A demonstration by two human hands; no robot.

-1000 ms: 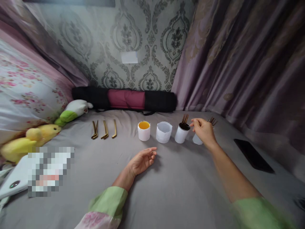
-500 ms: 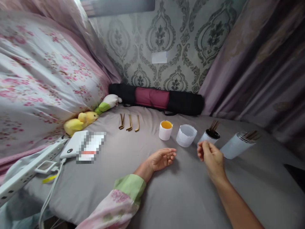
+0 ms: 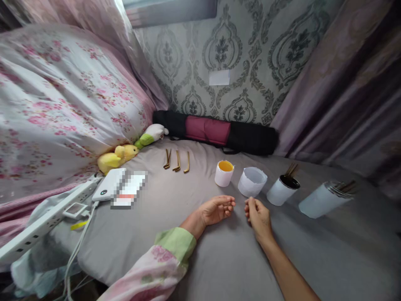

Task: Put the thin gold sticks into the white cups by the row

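Observation:
My left hand (image 3: 217, 210) rests palm inward above the grey sheet, its fingers loosely curled and apart with nothing in them. Close by on the right, my right hand (image 3: 259, 218) has its fingers bent in and pressed together; nothing sticks out of them. Just beyond the hands stand a white-wrapped cup with an orange inside (image 3: 224, 177) and a wider white paper-wrapped cup (image 3: 252, 184). Further right, a white-wrapped can (image 3: 280, 193) leans, with thin brown sticks (image 3: 292, 169) in its dark mouth. A longer white container (image 3: 319, 202) with similar sticks tilts beside it.
Several bent gold-coloured rods (image 3: 177, 161) lie in small groups at the back left. A power strip (image 3: 46, 219), a white device (image 3: 109, 186) and cables are on the left. Plush toys (image 3: 117, 159) sit by the curtain. A long black and maroon bag (image 3: 216, 131) lies along the wall.
My right hand has moved left, away from the can with sticks and closer to my left hand. The view has shifted slightly left; my left hand keeps about the same pose.

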